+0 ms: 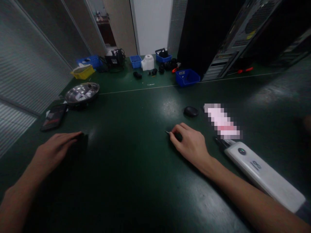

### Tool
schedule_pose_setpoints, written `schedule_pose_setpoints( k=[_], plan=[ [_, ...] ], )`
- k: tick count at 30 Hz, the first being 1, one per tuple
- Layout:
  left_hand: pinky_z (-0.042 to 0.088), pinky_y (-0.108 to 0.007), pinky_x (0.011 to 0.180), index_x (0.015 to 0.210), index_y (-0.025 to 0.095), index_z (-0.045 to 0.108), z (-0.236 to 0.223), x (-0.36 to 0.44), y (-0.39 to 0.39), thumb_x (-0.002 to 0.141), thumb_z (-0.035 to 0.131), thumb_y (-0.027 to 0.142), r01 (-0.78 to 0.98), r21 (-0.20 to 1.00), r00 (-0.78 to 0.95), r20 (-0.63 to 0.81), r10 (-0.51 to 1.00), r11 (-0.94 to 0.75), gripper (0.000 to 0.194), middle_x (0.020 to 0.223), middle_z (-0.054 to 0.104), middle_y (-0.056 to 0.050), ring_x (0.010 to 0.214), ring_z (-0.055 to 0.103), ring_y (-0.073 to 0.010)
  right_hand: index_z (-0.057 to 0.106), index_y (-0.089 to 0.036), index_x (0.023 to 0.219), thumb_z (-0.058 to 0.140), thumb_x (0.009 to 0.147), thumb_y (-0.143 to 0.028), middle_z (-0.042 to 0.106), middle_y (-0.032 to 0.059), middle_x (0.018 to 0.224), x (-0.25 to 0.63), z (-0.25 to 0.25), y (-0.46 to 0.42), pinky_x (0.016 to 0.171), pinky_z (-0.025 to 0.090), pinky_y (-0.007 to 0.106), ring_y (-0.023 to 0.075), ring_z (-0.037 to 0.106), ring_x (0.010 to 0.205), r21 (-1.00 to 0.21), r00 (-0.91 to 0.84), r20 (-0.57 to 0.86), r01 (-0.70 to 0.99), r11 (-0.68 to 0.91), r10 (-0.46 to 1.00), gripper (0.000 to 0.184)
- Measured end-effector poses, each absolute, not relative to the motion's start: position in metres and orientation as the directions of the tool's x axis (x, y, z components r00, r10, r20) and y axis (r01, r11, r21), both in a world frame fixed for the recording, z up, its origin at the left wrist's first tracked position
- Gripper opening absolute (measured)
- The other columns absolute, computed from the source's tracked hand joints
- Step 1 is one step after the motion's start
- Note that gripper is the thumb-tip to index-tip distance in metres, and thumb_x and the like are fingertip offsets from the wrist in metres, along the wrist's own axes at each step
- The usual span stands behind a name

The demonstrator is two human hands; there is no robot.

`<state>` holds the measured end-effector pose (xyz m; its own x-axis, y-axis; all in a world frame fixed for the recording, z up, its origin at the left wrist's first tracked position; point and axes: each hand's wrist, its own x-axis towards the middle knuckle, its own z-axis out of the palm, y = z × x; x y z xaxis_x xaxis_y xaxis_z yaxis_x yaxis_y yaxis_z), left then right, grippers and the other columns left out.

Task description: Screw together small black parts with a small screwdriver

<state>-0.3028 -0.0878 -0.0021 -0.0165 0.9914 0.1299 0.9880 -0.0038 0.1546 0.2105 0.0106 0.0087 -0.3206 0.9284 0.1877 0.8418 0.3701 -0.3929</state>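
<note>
On the green table [126, 161], our right hand [191, 142] pinches a dark, thin-tipped tool [179, 136]; moving it calls for steadiness. Our left hand [52, 150] is narrow, its contents we cannot tell.

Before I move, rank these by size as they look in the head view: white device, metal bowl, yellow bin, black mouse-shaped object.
1. White device, nearest the camera
2. Metal bowl
3. Yellow bin
4. Black mouse-shaped object
</note>
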Motion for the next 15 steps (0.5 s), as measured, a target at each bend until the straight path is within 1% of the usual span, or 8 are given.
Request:
schedule_pose_setpoints(
  k=[2,4,7,9,12,15],
  plan=[
    [0.051,-0.048,0.101,0.138,0.023,0.059,-0.004,-0.303,-0.087,0.097,0.031,0.067,0.991,0.134,0.005,0.164,0.986,-0.027,0.066,0.135,0.062,-0.010,0.120,0.061,-0.0296,0.065,-0.023,0.090,0.054,0.098,-0.036,0.067,0.0012,0.094,0.210,0.008,0.010,0.061,0.035,0.028,0.0159,0.062,0.075,-0.391,-0.317,0.197,0.842,0.371,0.928,0.019],
    [0.050,-0.047,0.103,0.137,0.024,0.059,-0.006,-0.301,-0.085,0.097,0.033,0.068,0.990,0.137,0.012,0.193,0.981,-0.039,0.065,0.135,0.063,-0.008,0.119,0.061,-0.0285,0.065,-0.023,0.090,0.054,0.098,-0.036,0.067,0.0011,0.094,0.210,0.008,0.010,0.061,0.034,0.028,0.0158,0.062,0.075,-0.393,-0.317,0.200,0.841,0.373,0.927,0.019],
    [0.047,-0.044,0.108,0.135,0.026,0.061,-0.008,-0.293,-0.082,0.096,0.042,0.067,0.975,0.204,0.039,0.222,0.974,-0.086,0.059,0.137,0.062,-0.005,0.121,0.061,-0.0256,0.064,-0.023,0.090,0.054,0.098,-0.036,0.067,0.0014,0.094,0.210,0.007,0.010,0.061,0.034,0.028,0.0159,0.062,0.075,-0.398,-0.318,0.202,0.838,0.375,0.926,0.019],
    [0.044,-0.044,0.112,0.132,0.025,0.063,-0.010,-0.289,-0.079,0.096,0.045,0.065,0.961,0.246,0.069,0.229,0.971,-0.126,0.057,0.137,0.062,-0.005,0.124,0.060,-0.0252,0.064,-0.023,0.090,0.053,0.098,-0.036,0.067,0.0015,0.095,0.211,0.007,0.010,0.060,0.034,0.028,0.0157,0.062,0.075,-0.399,-0.320,0.200,0.837,0.375,0.926,0.019],
    [0.043,-0.044,0.114,0.130,0.024,0.065,-0.011,-0.287,-0.077,0.097,0.045,0.062,0.948,0.281,0.086,0.227,0.970,-0.150,0.055,0.137,0.062,-0.006,0.124,0.059,-0.0256,0.065,-0.023,0.091,0.053,0.098,-0.036,0.068,0.0015,0.096,0.211,0.008,0.011,0.060,0.034,0.028,0.0154,0.062,0.075,-0.400,-0.322,0.189,0.837,0.372,0.928,0.019],
    [0.044,-0.043,0.112,0.136,0.024,0.061,-0.011,-0.285,-0.077,0.098,0.042,0.063,0.951,0.283,0.067,0.214,0.975,-0.128,0.058,0.140,0.060,-0.007,0.124,0.060,-0.0258,0.065,-0.023,0.091,0.054,0.098,-0.037,0.067,0.0012,0.096,0.211,0.009,0.011,0.060,0.034,0.028,0.0154,0.062,0.076,-0.398,-0.322,0.181,0.840,0.369,0.929,0.019]
  ],
)
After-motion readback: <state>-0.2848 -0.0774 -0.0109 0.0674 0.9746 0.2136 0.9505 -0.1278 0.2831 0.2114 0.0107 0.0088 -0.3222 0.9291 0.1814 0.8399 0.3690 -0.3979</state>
